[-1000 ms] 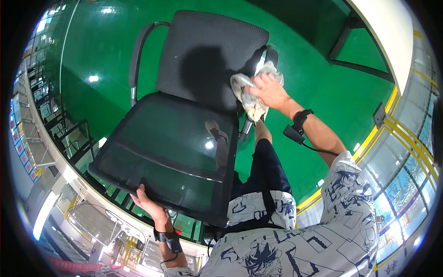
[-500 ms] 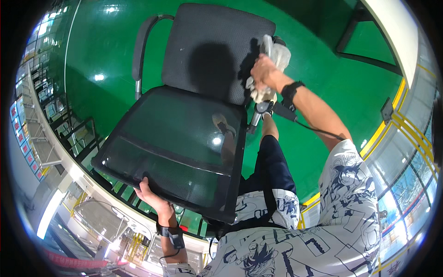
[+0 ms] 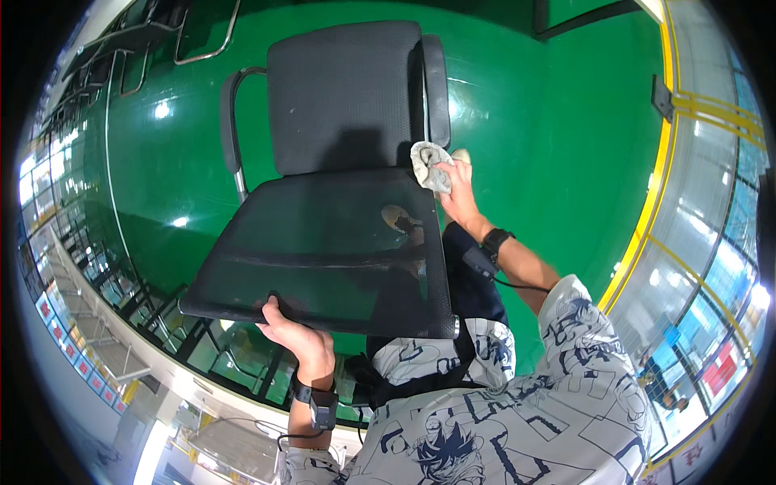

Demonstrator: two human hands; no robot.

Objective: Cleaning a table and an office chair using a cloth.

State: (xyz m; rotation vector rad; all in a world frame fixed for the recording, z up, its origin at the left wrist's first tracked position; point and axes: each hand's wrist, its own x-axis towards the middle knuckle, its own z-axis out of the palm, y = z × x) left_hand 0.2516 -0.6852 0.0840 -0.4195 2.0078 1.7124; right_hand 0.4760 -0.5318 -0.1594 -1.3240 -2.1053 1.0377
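Observation:
A black office chair has its see-through mesh backrest [image 3: 323, 226] toward me and its padded seat [image 3: 339, 89] beyond. My left hand [image 3: 295, 327] grips the backrest's near edge. My right hand [image 3: 454, 182] is closed on a crumpled grey-white cloth [image 3: 428, 166] at the backrest's upper right corner, beside the seat. The right armrest [image 3: 435, 89] stands just past the cloth; the left armrest [image 3: 230, 121] curves out on the other side. My shoe and leg show through the mesh.
Other chairs or metal frames [image 3: 202, 44] stand at the upper left. A green floor [image 3: 558, 162] surrounds the chair, with a yellow-edged border [image 3: 647, 218] and mesh fencing to the right. Railings and a pale ledge curve along the lower left. A small, indistinct person [image 3: 659, 380] appears at the lower right.
My right hand and the cloth have moved from the right armrest toward me, onto the backrest's corner. The chair sits straighter in view, which has shifted. My left hand keeps its grip.

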